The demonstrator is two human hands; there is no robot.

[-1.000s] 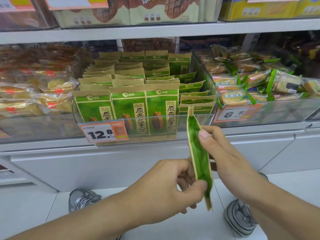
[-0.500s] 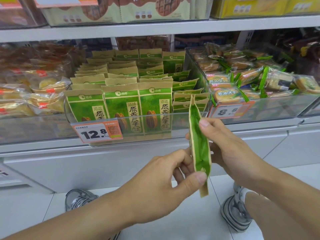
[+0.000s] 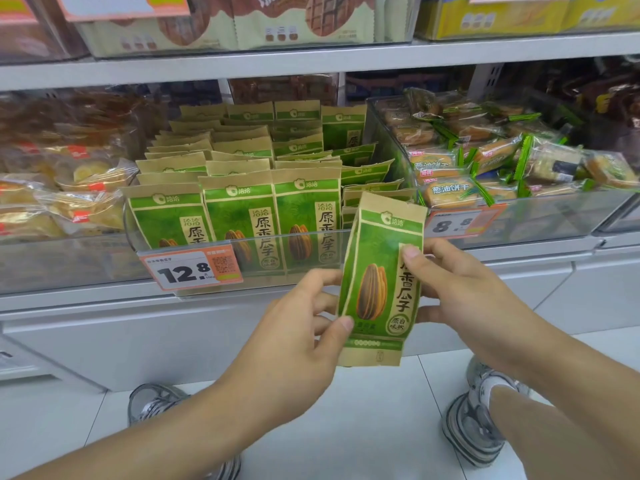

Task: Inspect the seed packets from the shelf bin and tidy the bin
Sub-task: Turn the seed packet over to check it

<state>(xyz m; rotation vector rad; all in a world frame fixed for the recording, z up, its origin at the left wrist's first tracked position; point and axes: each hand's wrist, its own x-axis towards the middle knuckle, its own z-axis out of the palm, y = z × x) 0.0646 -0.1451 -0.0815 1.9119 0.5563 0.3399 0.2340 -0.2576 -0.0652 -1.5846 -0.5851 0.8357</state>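
Note:
I hold one green and tan seed packet [image 3: 381, 282] upright in front of the shelf, its printed face with a sunflower seed toward me. My left hand [image 3: 298, 337] pinches its lower left edge between thumb and fingers. My right hand [image 3: 460, 292] pinches its right edge, thumb on the front. Behind it, the clear shelf bin [image 3: 242, 244] holds several rows of the same seed packets [image 3: 239, 209] standing upright on the left. At the bin's right side more packets [image 3: 370, 181] lie tilted and stacked flat.
An orange price tag [image 3: 190, 270] reading 12.8 clips to the bin's front. A bin of green-wrapped biscuits [image 3: 485, 174] stands to the right, bagged pastries [image 3: 62, 195] to the left. A shelf [image 3: 311, 60] with boxes runs above. My shoes [image 3: 474, 431] stand on the white floor.
The packet was edge-on to me in both hands; it has turned so that its printed front faces me. Both hands keep hold of it at about the same height.

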